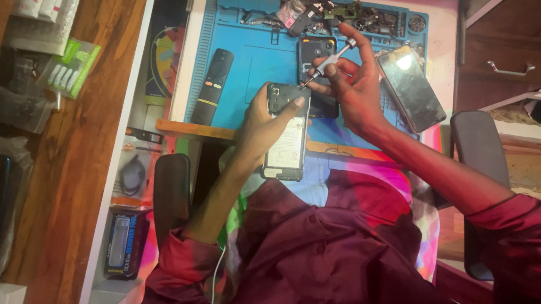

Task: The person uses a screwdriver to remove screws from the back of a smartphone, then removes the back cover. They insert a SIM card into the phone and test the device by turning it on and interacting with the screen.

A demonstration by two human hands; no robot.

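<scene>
The left hand [262, 124] gripped the opened smartphone [287, 131], light and fragile, by its edges, while the right hand's [352, 87] fingers pinched a slim screwdriver [329, 62] against it

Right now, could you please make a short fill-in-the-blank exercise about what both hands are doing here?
1. The left hand holds an opened ____ with its back cover removed.
2. The right hand holds a small ____, its tip at the device's top end.
3. The black remote control lies on a mat of ____ colour.

Missing words: phone; screwdriver; blue
</scene>
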